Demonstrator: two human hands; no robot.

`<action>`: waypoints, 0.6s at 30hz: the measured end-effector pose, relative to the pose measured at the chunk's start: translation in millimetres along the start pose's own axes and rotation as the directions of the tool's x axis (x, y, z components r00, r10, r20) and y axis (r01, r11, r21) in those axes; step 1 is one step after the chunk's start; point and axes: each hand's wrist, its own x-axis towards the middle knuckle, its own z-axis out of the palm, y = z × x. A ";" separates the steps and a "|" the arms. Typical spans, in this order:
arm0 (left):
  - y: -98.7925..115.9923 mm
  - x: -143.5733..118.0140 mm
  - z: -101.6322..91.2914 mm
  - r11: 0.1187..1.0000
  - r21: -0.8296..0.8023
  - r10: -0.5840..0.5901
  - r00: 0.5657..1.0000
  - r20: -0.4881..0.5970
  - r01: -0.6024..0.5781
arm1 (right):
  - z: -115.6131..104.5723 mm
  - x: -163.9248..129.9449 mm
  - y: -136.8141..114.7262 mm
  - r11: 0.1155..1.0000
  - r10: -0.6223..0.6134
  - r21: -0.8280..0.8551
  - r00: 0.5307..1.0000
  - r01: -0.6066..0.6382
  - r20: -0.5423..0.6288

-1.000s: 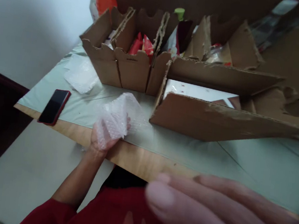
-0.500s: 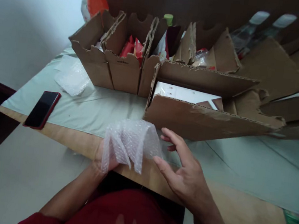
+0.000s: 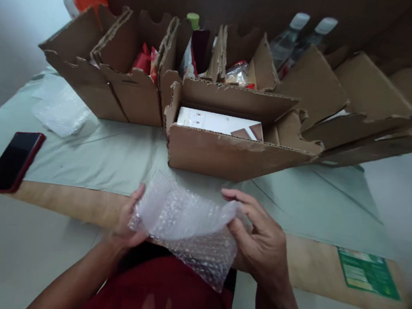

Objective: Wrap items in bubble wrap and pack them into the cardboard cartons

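Right hand [image 3: 261,240] pinching corner of bubble wrap [image 3: 187,222] over front edge of table [image 3: 84,205]; left hand [image 3: 127,225] cupping other end, finger closure hidden. Phone [image 3: 13,161] lying at left. Beyond, cardboard box [image 3: 224,154] holding white carton [image 3: 213,121]; two bottles [image 3: 283,47] standing behind.

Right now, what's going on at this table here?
A person is handling a piece of bubble wrap at the near edge of the table. The left hand holds its left side, and the right hand grips its upper right edge. Beyond it, an open cardboard holder has a white box inside. A phone lies off to the left.
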 end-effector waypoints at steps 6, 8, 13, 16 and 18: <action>8.3 -2.7 2.6 0.936 0.348 0.064 0.998 -0.014 -0.055 | -7.5 -22.8 26.9 0.843 0.519 0.168 0.855 -0.511 -0.007; 3.6 -0.7 11.9 0.858 0.512 0.094 0.993 -0.067 -0.047 | -9.6 -28.9 35.9 0.800 0.586 0.162 0.811 -0.578 0.003; -6.4 -8.7 21.4 0.691 0.723 0.053 0.998 -0.039 -0.008 | -20.1 -41.0 62.3 0.802 0.593 -0.023 0.800 -0.597 -0.093; 0.3 -22.7 13.2 0.471 0.880 0.061 0.998 0.031 -0.056 | -27.3 -49.5 75.4 0.829 0.539 -0.023 0.809 -0.559 -0.235; 9.0 -31.2 10.1 0.240 0.964 0.109 0.990 0.092 -0.115 | -30.6 -55.2 77.8 0.860 0.467 -0.042 0.819 -0.508 -0.333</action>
